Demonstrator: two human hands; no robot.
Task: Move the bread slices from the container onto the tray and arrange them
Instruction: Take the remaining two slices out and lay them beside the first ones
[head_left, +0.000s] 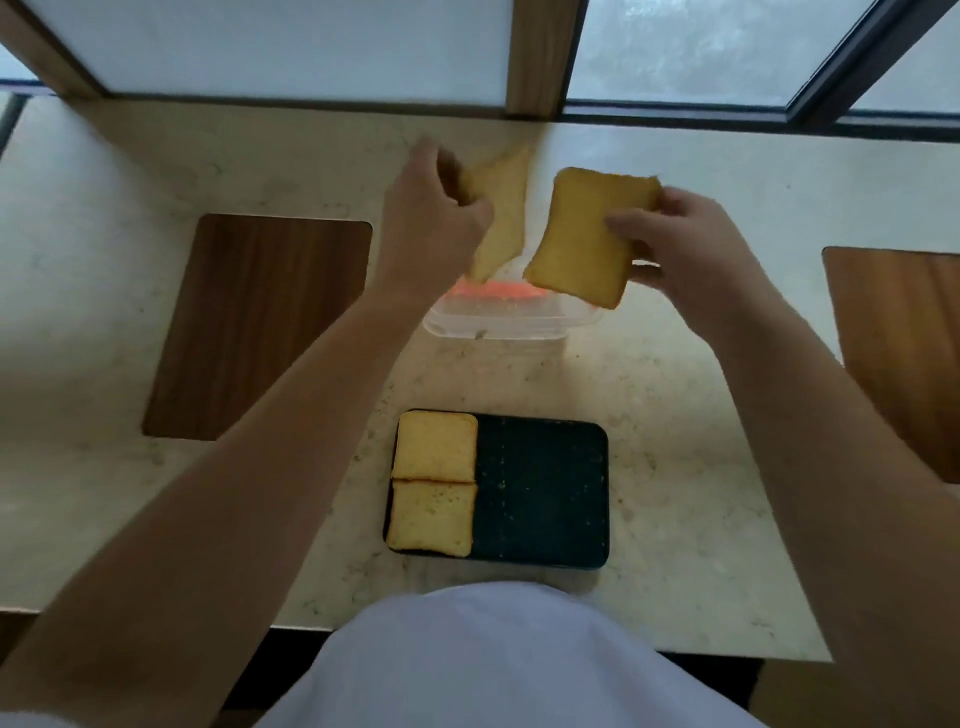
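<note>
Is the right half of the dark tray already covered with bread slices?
No, the tray's right half is bare; only two slices lie on its left side.

- The right half of the dark tray (543, 488) is bare, so a hand can come down there.
- Two bread slices (435, 488) fill the tray's left half, one behind the other, touching.
- The clear container (498, 322) sits on the bench (675, 415) behind the tray, with open bench between them.
- The left hand (431, 208) and right hand (685, 244) each hold up a slice over the container, so the way into it is partly blocked.
- The window frame (535, 57) stands at the back edge of the bench.
- The bench is open at the left and right of the tray.
</note>
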